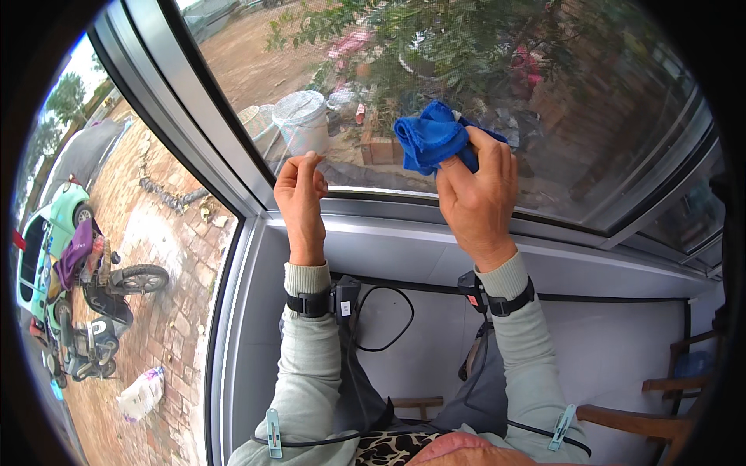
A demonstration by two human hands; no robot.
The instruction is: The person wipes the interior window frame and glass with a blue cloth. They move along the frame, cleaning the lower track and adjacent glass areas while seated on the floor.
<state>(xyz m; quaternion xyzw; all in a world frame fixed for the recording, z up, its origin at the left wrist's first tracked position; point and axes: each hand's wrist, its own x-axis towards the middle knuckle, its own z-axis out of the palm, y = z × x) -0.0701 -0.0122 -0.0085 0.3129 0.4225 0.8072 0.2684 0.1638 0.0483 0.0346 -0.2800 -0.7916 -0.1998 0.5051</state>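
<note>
A folded blue cloth (432, 137) is bunched in my right hand (481, 186), gripped between thumb and fingers. It is held up in front of the window pane (559, 169), which has mesh showing over part of it; I cannot tell whether the cloth touches the pane. My left hand (301, 204) is raised near the pane's lower left corner. Its fingers are curled in, with the thumb tip meeting the forefinger, and no object shows between them. Below both hands runs the metal window frame (384, 208).
Under the frame lies a light sill (379, 242). Black cables (412, 314) hang from devices strapped to both wrists. A wooden chair (635, 420) stands at lower right. Outside are a white bucket (301, 119), leafy plants (379, 35), a green car (44, 247) and a motorcycle (111, 285).
</note>
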